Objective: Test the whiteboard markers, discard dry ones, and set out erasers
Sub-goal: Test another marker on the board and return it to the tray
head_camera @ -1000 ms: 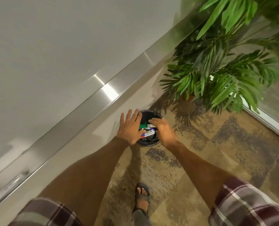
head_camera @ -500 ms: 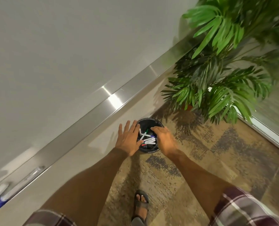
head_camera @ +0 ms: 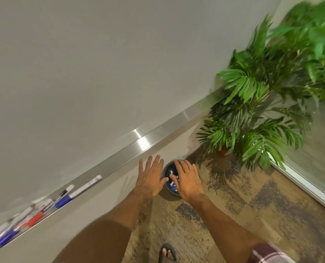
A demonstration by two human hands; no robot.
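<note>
Markers (head_camera: 172, 184) show between my hands, 12 o'clock | left hand (head_camera: 151, 177) and right hand (head_camera: 188, 180) flat, fingers spread wide, empty; right dipped inside before | black bin (head_camera: 166, 169) beneath holds them | tray markers (head_camera: 62, 199) at 8 o'clock, newly visible

The left hand (head_camera: 150, 179) and right hand (head_camera: 188, 182) cover the bin (head_camera: 172, 193) mouth; a plant (head_camera: 252, 114) stands near its right, and a metal ledge (head_camera: 119, 158) apparently overhangs its left.

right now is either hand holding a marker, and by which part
Nothing is held: left hand and right hand are both open above the black bin.
</note>
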